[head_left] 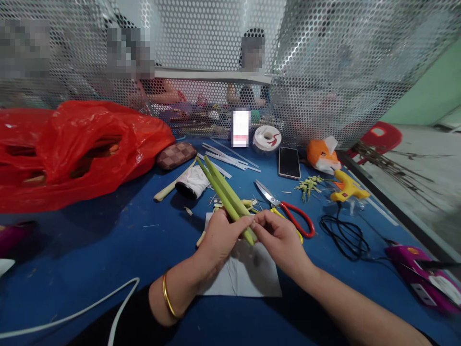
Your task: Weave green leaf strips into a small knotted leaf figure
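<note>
Above a white paper sheet (252, 281) on the blue table (144, 254), the left hand (220, 235) is closed around the lower part of a bundle of long green leaves (226, 196), its thumb laid across the front. The right hand (283, 239) has its thumb and forefinger pinched together at the bundle's lower end, close beside the left thumb, with its other fingers curled. The bundle slants, its lower end towards the right hand and its narrow tips pointing up and left. A gold bangle (166, 295) circles the left wrist. Just beyond the right hand lie scissors (276, 201) with red handles, blades pointing away to the left. Near the leaf tips are white strips (230, 159), a white bundle with a dark end (194, 180) and a pale stalk (163, 192). Farther back stand a ribbon roll (259, 139) and a dark phone (289, 162). To the right are a yellow glue gun (347, 188) and a purple box (419, 276); to the left, a large red plastic bag (90, 139) sits beside a checked pouch (176, 155).
</note>
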The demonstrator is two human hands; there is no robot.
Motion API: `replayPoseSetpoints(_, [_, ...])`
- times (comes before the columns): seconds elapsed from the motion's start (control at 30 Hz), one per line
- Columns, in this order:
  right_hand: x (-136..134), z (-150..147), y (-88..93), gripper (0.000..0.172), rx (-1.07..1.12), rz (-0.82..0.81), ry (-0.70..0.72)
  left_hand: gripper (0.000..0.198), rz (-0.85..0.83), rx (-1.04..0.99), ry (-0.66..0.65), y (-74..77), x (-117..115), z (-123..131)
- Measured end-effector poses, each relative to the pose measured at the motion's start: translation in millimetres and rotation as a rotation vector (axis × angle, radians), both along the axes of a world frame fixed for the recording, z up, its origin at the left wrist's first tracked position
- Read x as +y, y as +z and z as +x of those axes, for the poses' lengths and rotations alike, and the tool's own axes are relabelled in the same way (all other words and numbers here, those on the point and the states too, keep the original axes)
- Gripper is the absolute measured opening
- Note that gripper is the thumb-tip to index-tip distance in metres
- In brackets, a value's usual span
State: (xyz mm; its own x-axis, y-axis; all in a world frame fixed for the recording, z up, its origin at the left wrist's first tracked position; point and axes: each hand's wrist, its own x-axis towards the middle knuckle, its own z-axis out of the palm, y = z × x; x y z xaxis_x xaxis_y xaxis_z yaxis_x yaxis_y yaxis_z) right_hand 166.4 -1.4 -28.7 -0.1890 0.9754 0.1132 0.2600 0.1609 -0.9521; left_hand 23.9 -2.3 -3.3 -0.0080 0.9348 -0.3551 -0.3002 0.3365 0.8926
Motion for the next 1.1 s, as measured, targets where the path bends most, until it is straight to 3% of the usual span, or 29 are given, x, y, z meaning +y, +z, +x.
replayPoseSetpoints(0.2, [-3, -1, 0.6, 0.018, -0.064, 0.07, -0.147, 0.026, -0.058, -0.073, -0.089, -0.7, 0, 3])
replayPoseSetpoints(0.37, [-5, -2, -3.4, 0.014, -0.274, 0.242, -0.088, 0.022, -0.214, -0.117, 0.054, -12.9, 0, 2])
replayPoseSetpoints(0.47, [-6, -1, -4.8, 0.008, -0.355, 0.311, -0.033, 0.017, -0.214, -0.112, 0.1, -14.4, 0, 3])
replayPoseSetpoints(0.77, [-3, 1, 2.8, 0.012, -0.302, 0.227, -0.058, 0.033, -0.025, -0.033, 0.042, -12.1, 2, 2])
replayPoseSetpoints(0.97, [-2, 4, 3.0, 0.015, -0.355, 0.248, -0.051, 0.028, 0.035, 0.212, 0.069, -6.1, 4, 0])
replayPoseSetpoints(1.1, [0, 4, 5.1, 0.022, -0.158, 0.031, -0.019, 0.031, 0.006, 0.113, 0.02, -2.9, 2, -1])
